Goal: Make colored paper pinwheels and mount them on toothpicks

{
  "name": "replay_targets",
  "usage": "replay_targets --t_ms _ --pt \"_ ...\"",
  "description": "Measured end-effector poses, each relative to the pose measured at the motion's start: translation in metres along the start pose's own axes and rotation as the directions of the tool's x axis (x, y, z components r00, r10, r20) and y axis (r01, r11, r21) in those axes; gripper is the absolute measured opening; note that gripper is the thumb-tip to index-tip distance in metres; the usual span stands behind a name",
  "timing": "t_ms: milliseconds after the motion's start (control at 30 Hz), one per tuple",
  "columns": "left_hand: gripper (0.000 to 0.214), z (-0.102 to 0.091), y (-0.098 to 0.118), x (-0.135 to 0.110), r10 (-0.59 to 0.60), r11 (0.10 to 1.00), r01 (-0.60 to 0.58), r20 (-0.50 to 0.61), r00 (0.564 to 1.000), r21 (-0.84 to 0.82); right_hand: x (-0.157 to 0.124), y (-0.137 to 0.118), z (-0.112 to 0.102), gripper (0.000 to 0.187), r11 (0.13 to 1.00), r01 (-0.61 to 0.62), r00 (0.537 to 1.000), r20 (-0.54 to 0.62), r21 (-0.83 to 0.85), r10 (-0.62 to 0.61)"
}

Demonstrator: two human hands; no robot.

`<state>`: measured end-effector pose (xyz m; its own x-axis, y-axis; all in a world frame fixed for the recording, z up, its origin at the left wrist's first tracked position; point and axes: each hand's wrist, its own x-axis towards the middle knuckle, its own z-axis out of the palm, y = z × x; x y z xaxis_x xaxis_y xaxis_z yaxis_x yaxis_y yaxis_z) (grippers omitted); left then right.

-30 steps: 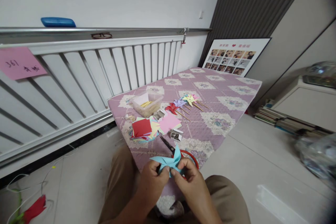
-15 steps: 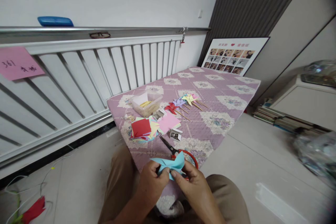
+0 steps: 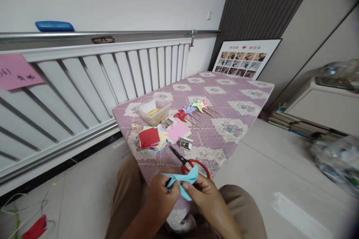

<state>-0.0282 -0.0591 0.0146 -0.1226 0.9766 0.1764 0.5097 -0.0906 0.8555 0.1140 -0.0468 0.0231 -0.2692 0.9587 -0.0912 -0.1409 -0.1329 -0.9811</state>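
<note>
Both my hands pinch a light blue paper pinwheel piece (image 3: 188, 180) just above my lap, at the near edge of the purple quilted mat (image 3: 230, 97). My left hand (image 3: 163, 193) grips its left side with curled fingers. My right hand (image 3: 202, 192) presses its centre with the thumb. Red-handled scissors (image 3: 188, 162) lie on the mat just beyond the paper. Further back sit a stack of coloured paper squares (image 3: 153, 137), a pink sheet (image 3: 178, 130), a small box of pins (image 3: 185, 144), a clear plastic tub (image 3: 154, 110) and several finished pinwheels on sticks (image 3: 196, 108).
A white slatted rail (image 3: 112, 71) runs along the left with a pink note (image 3: 17, 71) stuck on it. A framed photo collage (image 3: 242, 59) leans against the far wall. Books (image 3: 297, 127) are stacked on the floor at right beside a white cabinet (image 3: 328, 104).
The blue paper's upper flap has been folded down flatter between my hands. My view has shifted slightly right and down; the scissors now show more fully.
</note>
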Motion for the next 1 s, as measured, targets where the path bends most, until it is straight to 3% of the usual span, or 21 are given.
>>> replay_targets --t_ms 167,700,1000 --pt "0.012 -0.004 0.004 0.001 0.07 0.998 -0.07 0.001 0.998 -0.003 -0.002 -0.001 -0.002 0.026 0.999 -0.035 0.999 -0.003 0.014 0.035" --pt "0.015 -0.006 0.011 -0.001 0.064 0.995 -0.068 0.06 0.996 0.075 -0.002 -0.002 0.002 0.022 0.994 -0.051 0.998 0.027 0.101 0.048" --pt "0.013 -0.004 0.007 -0.004 0.104 0.987 -0.104 0.01 0.995 0.124 -0.003 -0.002 0.003 0.023 0.991 -0.062 0.998 0.023 0.122 0.059"
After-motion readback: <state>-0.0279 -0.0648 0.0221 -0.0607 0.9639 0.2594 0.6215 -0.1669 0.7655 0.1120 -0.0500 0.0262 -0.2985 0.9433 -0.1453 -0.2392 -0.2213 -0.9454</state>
